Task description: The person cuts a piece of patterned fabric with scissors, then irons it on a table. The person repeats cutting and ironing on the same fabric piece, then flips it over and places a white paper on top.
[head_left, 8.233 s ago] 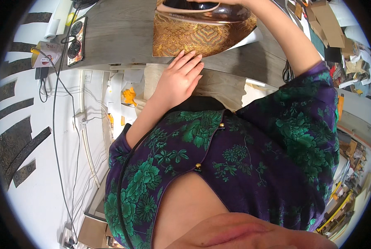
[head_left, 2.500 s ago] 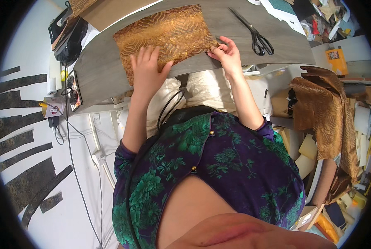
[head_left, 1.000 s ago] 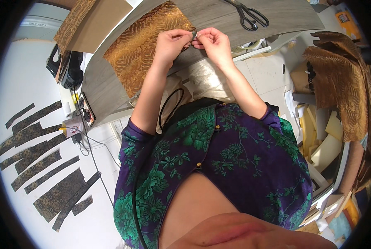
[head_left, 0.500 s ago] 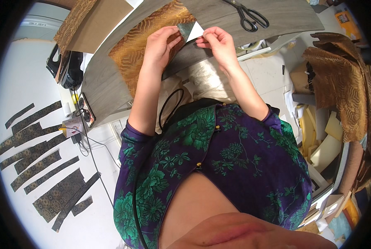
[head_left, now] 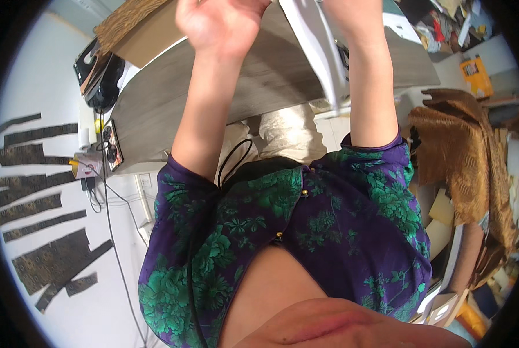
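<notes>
Both of my hands are raised at the top edge of the head view, over the grey wood-grain table (head_left: 155, 93). My left hand (head_left: 224, 26) shows its palm and wrist, but its fingertips are cut off by the edge. Of my right hand (head_left: 355, 14) only the blurred back and wrist show, with the fingers out of view. A long white sheet (head_left: 314, 46), smeared by motion, hangs between the hands, nearer the right one. Which hand holds it cannot be seen. The gold-brown patterned cloth is not visible on the table.
Black patterned fabric strips (head_left: 50, 255) hang on the white wall at left. A black iron (head_left: 105, 84) stands at the table's left end, with a phone (head_left: 114, 145) and cables nearby. Brown patterned fabric (head_left: 457, 151) drapes at right. Scraps lie heaped beyond the table.
Both hands have moved up and farther away, to the view's top edge. The gold-brown cloth has left the visible tabletop. The white piece now shows as a long hanging sheet.
</notes>
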`<state>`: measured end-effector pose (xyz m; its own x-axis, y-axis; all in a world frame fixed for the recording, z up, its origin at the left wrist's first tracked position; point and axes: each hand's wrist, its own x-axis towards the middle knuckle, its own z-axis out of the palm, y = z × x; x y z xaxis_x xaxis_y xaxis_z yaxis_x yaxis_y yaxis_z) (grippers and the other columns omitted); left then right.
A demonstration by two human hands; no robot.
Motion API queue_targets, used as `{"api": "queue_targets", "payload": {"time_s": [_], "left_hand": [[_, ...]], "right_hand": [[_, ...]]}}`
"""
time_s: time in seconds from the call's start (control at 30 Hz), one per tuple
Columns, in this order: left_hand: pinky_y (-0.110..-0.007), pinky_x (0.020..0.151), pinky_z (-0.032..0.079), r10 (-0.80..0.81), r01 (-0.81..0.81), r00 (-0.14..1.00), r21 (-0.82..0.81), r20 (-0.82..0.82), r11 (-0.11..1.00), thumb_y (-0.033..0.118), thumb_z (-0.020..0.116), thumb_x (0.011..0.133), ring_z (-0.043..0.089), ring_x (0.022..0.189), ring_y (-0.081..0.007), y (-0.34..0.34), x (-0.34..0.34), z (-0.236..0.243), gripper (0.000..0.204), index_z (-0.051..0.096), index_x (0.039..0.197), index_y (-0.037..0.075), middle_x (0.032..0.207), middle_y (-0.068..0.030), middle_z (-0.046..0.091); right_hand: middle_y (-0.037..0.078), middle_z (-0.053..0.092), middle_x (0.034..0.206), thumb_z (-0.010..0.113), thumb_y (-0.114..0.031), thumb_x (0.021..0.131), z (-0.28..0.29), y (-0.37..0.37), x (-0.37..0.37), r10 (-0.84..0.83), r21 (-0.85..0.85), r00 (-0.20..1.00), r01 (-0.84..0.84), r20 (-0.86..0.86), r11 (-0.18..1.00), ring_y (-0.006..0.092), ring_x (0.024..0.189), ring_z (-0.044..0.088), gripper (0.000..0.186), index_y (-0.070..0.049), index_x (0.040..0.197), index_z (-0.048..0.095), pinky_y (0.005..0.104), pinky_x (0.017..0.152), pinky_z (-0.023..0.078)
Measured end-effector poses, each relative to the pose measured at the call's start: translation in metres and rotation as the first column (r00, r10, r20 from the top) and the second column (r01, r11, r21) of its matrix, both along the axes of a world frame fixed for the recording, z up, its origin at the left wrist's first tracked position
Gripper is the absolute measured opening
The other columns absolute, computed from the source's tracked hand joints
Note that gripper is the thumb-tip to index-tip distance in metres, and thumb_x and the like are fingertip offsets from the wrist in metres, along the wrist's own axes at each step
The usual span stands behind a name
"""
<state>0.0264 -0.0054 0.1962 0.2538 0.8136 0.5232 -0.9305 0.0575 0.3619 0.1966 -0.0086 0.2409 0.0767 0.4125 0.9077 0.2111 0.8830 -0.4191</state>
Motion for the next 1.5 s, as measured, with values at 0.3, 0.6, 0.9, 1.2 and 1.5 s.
{"api": "queue_targets", "payload": {"time_s": [0.3,0.6,0.9,1.2,1.5], "left_hand": [[-0.025,0.07,0.051,0.283,-0.703,0.603,-0.329,-0.746,0.63,-0.007,0.071,0.089,0.064,0.085,-0.0122,-0.06,-0.113,-0.168,0.055,0.048,0.138,0.002,0.112,-0.0121,0.069],[-0.023,0.077,0.051,0.258,-0.817,0.208,-0.022,-0.944,0.577,-0.005,0.071,0.089,0.065,0.092,-0.0111,-0.097,-0.145,-0.197,0.051,0.05,0.135,0.003,0.112,-0.0128,0.07],[-0.029,0.091,0.051,0.258,-0.792,0.195,0.004,-0.946,0.611,0.003,0.07,0.09,0.065,0.108,-0.0172,-0.004,-0.176,-0.197,0.04,0.066,0.13,-0.001,0.123,-0.0144,0.069],[-0.046,0.108,0.045,0.586,-0.43,-0.643,0.866,-0.492,0.255,0.018,0.082,0.083,0.055,0.129,-0.0376,0.01,-0.181,-0.221,0.054,0.065,0.132,0.002,0.137,-0.0183,0.062],[-0.049,0.117,0.037,0.65,-0.309,-0.527,0.835,-0.548,0.455,0.038,0.088,0.078,0.042,0.143,-0.0394,-0.096,-0.177,-0.204,0.087,0.049,0.148,0.006,0.153,-0.0161,0.05]], "right_hand": [[0.018,0.07,0.082,0.06,-0.016,0.098,-0.169,-0.022,-0.109,0.416,-0.694,0.858,-0.101,0.303,0.713,0.0332,0.071,0.069,0.014,-0.002,0.101,0.057,0.0389,0.065,0.052],[0.007,0.075,0.111,0.06,-0.007,0.095,-0.25,-0.036,-0.137,0.5,-0.75,0.866,-0.343,-0.019,0.566,0.0105,0.077,0.061,0.004,-0.003,0.093,0.059,0.0267,0.071,0.05],[-0.005,0.055,0.074,0.054,-0.011,0.102,-0.244,-0.027,-0.134,0.422,-0.827,0.902,-0.303,-0.088,0.474,0.0035,0.064,0.044,0.008,-0.004,0.099,0.056,0.0225,0.059,0.039],[-0.004,0.063,0.076,0.069,-0.004,0.093,-0.252,-0.031,-0.151,0.378,-0.795,0.91,-0.352,-0.168,0.494,0.0034,0.067,0.051,0.02,-0.004,0.11,0.057,0.0213,0.063,0.044],[-0.004,0.061,0.066,0.083,-0.012,0.084,-0.237,-0.029,-0.156,0.338,-0.809,0.939,-0.15,0.063,0.568,0.0045,0.06,0.05,0.016,-0.007,0.097,0.075,0.0235,0.057,0.043]]}}
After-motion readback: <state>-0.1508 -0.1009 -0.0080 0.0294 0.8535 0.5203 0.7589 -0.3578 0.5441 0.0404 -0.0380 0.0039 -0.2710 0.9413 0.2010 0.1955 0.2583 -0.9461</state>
